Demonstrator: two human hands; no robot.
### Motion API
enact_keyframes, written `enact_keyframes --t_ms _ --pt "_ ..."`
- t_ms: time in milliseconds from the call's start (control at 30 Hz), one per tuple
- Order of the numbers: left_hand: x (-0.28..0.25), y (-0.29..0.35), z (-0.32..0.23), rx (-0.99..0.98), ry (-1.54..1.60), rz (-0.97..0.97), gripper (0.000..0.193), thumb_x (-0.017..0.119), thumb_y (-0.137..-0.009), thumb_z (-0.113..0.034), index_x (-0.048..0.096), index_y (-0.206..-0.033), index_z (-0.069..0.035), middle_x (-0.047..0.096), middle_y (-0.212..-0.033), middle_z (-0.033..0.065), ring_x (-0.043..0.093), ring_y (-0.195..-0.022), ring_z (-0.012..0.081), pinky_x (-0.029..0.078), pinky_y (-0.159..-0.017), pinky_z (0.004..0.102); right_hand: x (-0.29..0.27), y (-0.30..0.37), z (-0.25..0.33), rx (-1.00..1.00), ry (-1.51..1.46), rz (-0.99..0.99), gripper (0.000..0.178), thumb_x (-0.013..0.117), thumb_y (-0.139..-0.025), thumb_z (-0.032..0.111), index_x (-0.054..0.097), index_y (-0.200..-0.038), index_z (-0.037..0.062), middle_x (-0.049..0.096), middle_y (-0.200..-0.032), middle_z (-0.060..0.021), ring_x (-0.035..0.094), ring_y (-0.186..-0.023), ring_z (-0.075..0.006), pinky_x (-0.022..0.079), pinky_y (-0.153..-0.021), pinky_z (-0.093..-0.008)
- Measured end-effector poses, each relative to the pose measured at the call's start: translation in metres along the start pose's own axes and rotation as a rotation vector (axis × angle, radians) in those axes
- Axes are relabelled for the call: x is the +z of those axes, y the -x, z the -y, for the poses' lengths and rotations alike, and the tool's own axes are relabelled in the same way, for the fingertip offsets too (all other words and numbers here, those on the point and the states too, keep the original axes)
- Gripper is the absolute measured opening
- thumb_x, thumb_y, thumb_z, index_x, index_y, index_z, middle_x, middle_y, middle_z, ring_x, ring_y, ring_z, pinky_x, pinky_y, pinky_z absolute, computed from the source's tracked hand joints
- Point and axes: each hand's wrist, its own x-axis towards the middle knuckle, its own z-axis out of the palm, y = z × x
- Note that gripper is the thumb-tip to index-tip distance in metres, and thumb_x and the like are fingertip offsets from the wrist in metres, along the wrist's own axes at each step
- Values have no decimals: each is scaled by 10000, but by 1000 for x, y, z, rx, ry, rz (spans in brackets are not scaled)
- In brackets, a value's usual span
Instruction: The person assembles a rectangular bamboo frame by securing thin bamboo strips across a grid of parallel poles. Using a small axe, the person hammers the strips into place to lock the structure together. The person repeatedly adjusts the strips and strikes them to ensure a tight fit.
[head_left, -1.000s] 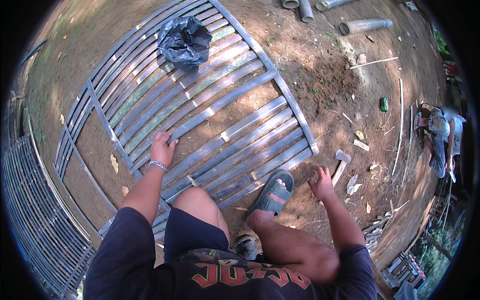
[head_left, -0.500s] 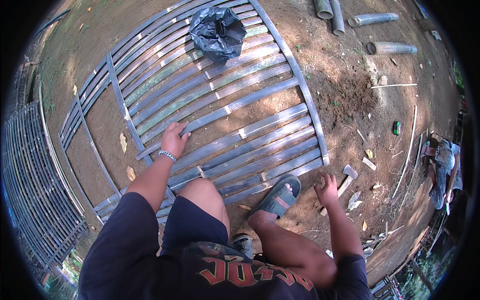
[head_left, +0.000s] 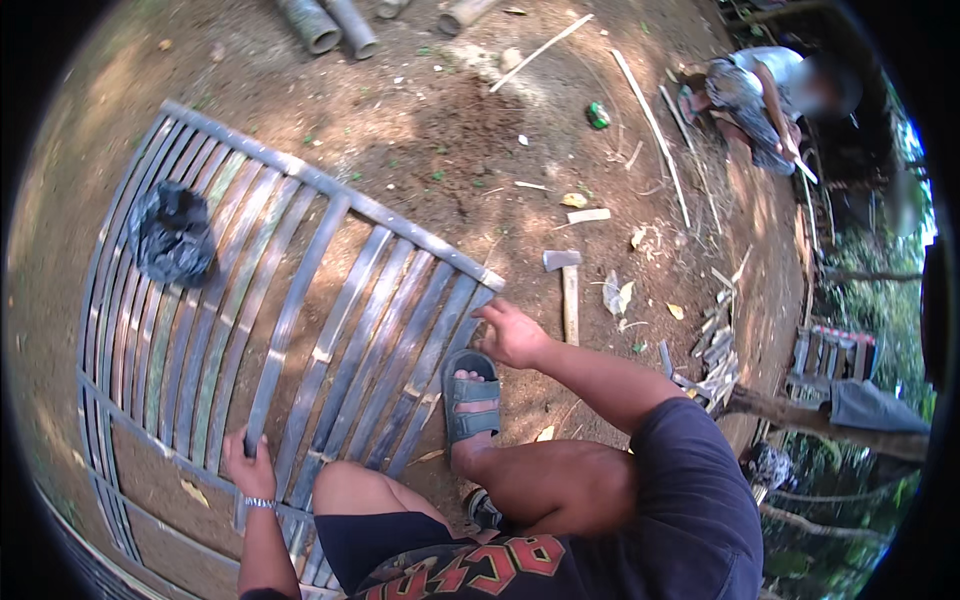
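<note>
A person squats on bare earth over a slatted bamboo panel [head_left: 300, 320] lying flat on the ground. The left hand [head_left: 250, 468] is closed around the near end of one grey slat, a bracelet at the wrist. The right hand [head_left: 512, 335] hovers loosely open and empty just above the panel's right corner, beside the person's sandalled foot [head_left: 470, 395], which is planted at the frame's edge. A hammer [head_left: 568, 290] lies on the dirt just beyond that hand, head away from the person, near but apart from the fingers. A crumpled black plastic bag [head_left: 172, 235] rests on the slats at the far left. Cut bamboo poles [head_left: 335, 22] lie at the top of the view, offcuts and shavings [head_left: 620, 295] litter the ground, and another person [head_left: 765, 95] crouches at work in the far right background.

The foot sits close to the slat ends, and a slip of the panel could pinch the toes; split bamboo edges, apparently raw though the lens blurs them, could cut the gripping palm. Loose offcuts underfoot may cause a stumble.
</note>
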Motion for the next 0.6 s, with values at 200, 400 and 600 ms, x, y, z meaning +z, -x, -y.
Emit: enact_keyframes --t_ms 200,400,600 --pt "1 -6 -102 -66 429 42 263 759 -872 -16 595 -1077 6 609 -970 62 581 -897 176 469 -821 324 15 -5 70 -390 -260 50 553 729 -894 260 537 -1382 84 564 -1270 -181 563 -1243 -392 477 -1063 -465" --pt "20 -88 -239 57 1191 108 231 648 -1014 -62 539 -1215 -31 626 -1080 79 608 -1016 156 496 -971 371 -30 -16 184 -749 -349 -239 685 722 -873 201 425 -1480 90 556 -1221 -199 562 -1222 -393 483 -1035 -476" --pt "54 -69 -301 -126 1598 246 341 552 -1080 -156 503 -1387 -14 621 -1322 149 597 -1245 233 458 -1099 430 -57 3 170 -466 -257 -379 668 725 -887 233 445 -1484 122 608 -1173 -142 647 -1116 -354 551 -914 -470"
